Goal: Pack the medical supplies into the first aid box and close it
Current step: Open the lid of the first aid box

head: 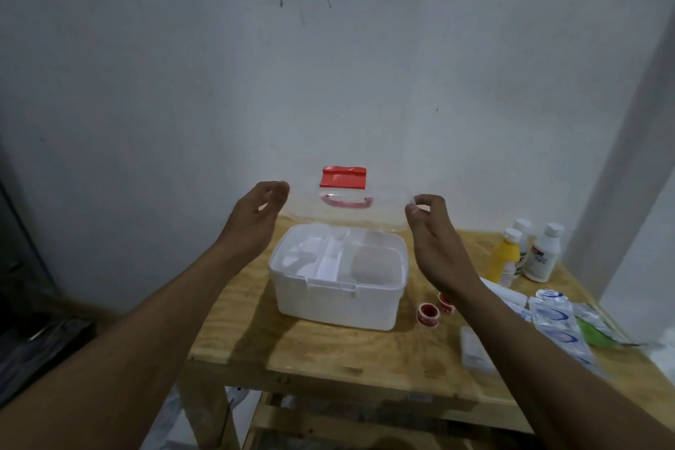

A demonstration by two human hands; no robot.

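box: the white plastic first aid box (338, 298) sits open near the middle of the pale plywood table (328, 349); a clear inner tray with dividers fills its top
lid: the transparent lid with a red latch and red handle (345, 206) is raised above the box, held between both hands
left hand: the left hand (255, 219) pinches the lid's left edge; fingers closed on it
right hand: the right hand (431, 230) pinches the lid's right corner the same way
progress: judged early; no supply is clearly packed
left to do: two small red tape rolls (436, 309), three bottles, one yellow and two white (524, 254), and flat sealed packets (555, 323) lie right of the box; then closing
hard to see: a dim round shape in the right compartment is unclear; the right forearm covers some packets; whether the lid is hinged or free cannot be told
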